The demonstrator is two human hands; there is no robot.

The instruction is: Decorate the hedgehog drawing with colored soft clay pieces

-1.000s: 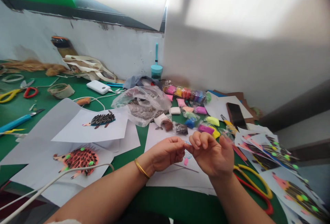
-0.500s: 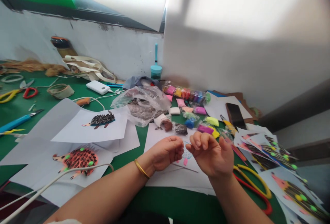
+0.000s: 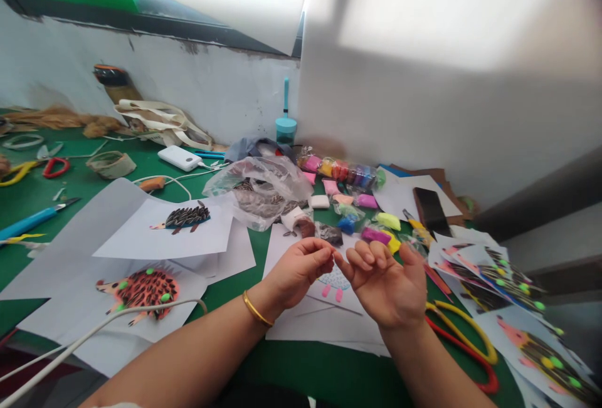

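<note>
My left hand (image 3: pixel 303 270), a gold bangle on its wrist, is closed with thumb and forefinger pinched together. Whatever sits in that pinch is too small to make out. Palm up, my right hand (image 3: pixel 388 279) has loosely curled, parted fingers and holds nothing I can see. One of its fingers reaches to the tips of the left hand's pinch. Both hands hover over a white sheet with a drawing (image 3: pixel 335 279) of a pale blue patterned body and two pink feet, partly hidden by them.
Clay packets (image 3: pixel 348 223) and a plastic bag of seeds (image 3: pixel 263 192) lie behind the hands. Red-and-yellow scissors (image 3: pixel 486 345) rest at right beside finished hedgehog pictures (image 3: pixel 531 339). More hedgehog sheets (image 3: pixel 164 232), a white cable (image 3: pixel 94 339) and a blue craft knife (image 3: pixel 32 223) are left.
The hands have come together: the left pinch rose slightly and now meets a right-hand finger. More of the drawing, including both pink feet, shows between them.
</note>
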